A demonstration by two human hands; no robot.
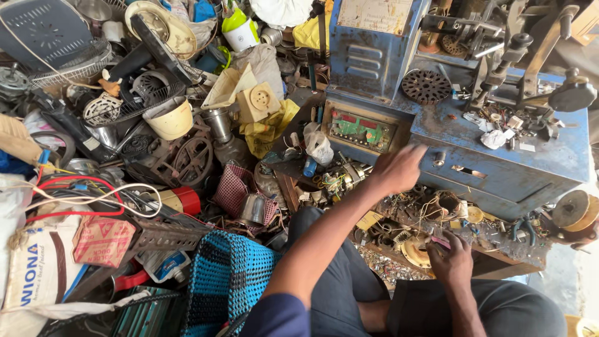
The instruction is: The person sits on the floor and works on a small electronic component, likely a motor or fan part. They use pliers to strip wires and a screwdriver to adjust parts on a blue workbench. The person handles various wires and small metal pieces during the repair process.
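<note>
Head view: you're reaching your left hand [399, 167], fingers loosely spread, to the blue machine [499, 162] front, just right of its green control panel [362, 130]. Your right hand [450, 257] is pinching a small pink piece [440, 242] below the machine; its axis is unclear. Keep both wrists steady.

machine [530, 156]: scuffed blue painted metal | basket [228, 274]: woven plastic

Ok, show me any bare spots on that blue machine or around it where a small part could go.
Bare room is scarce. The blue machine has a plain strip of top right of the left hand, below the scattered scraps. Its front face beside the slot is bare but steep. The ledge by the right hand is crowded with wire and parts, and the floor pile is packed.
</note>
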